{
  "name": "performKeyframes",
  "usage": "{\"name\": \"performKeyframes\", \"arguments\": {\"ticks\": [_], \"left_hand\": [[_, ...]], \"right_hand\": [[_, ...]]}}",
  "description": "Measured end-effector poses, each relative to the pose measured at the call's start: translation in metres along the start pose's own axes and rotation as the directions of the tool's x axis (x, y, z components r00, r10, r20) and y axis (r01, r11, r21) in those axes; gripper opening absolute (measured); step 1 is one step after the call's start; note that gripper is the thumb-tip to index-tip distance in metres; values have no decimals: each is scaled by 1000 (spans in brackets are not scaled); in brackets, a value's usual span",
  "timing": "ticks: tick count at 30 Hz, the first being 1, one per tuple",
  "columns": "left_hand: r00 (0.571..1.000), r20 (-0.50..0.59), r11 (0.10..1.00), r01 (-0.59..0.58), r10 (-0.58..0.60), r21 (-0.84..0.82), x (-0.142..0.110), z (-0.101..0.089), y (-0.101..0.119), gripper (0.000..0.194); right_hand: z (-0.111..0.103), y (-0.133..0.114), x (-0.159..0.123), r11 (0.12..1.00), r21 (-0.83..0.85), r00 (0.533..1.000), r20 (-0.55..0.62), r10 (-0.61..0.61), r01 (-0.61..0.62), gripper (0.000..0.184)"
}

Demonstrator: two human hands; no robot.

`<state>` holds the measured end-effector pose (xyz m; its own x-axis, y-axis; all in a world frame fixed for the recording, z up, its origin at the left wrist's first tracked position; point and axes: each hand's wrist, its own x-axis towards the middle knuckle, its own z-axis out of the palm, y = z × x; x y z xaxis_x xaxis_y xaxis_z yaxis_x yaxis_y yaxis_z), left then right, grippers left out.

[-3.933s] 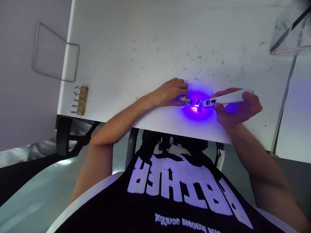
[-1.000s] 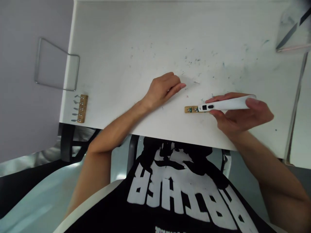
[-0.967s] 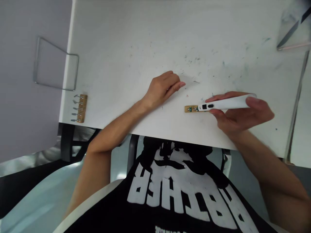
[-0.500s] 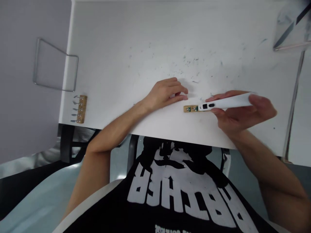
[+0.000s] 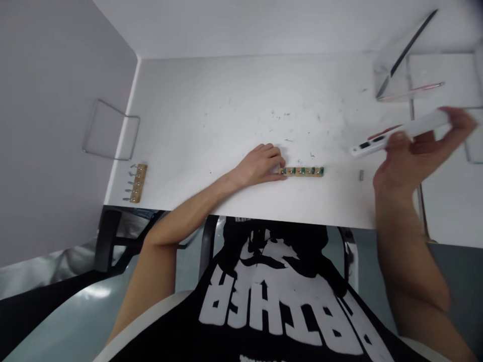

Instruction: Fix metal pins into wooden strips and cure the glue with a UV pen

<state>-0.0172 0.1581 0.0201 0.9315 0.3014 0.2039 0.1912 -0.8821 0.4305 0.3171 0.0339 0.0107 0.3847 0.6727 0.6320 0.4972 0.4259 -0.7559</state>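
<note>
A small wooden strip [image 5: 302,171] with several green-tipped metal parts lies on the white table [image 5: 211,115] near its front edge. My left hand [image 5: 260,164] rests on the table, its curled fingers pinching the strip's left end. My right hand [image 5: 415,153] is raised to the right of the strip and grips a white pen-shaped tool [image 5: 400,131], whose tip points left, well away from the strip. The tool's light is off.
A second wooden strip with metal pins [image 5: 136,182] lies at the table's left front corner. A wire frame [image 5: 110,132] hangs off the left edge. A clear plastic stand [image 5: 411,65] is at the back right. A tiny metal piece [image 5: 361,175] lies right of the strip.
The purple light seen earlier is off. My right hand has lifted the white tool up and right, away from the strip. My left hand has moved onto the strip's left end. The view has tilted up.
</note>
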Motion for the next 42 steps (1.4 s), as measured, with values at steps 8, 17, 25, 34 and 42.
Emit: {"name": "performKeyframes", "arguments": {"ticks": [8, 17, 25, 34, 42], "left_hand": [[974, -213, 993, -63, 83, 95, -2, -7, -3, 31], [784, -537, 940, -175, 313, 292, -12, -40, 22, 26], [741, -577, 934, -202, 343, 295, -31, -57, 79, 25], [706, -567, 902, -269, 424, 339, -23, -65, 119, 24], [734, -510, 893, -390, 450, 226, 1, -55, 155, 21]], "right_hand": [[-10, 14, -36, 944, -124, 948, 50, 315, -307, 62], [13, -6, -25, 782, -484, 821, 198, 535, -393, 70], [42, -14, -9, 775, -617, 861, 313, 400, -136, 48], [-38, -125, -43, 913, -380, 961, 275, -38, 145, 50], [-81, -201, -82, 811, -449, 901, 384, -203, 374, 47]]}}
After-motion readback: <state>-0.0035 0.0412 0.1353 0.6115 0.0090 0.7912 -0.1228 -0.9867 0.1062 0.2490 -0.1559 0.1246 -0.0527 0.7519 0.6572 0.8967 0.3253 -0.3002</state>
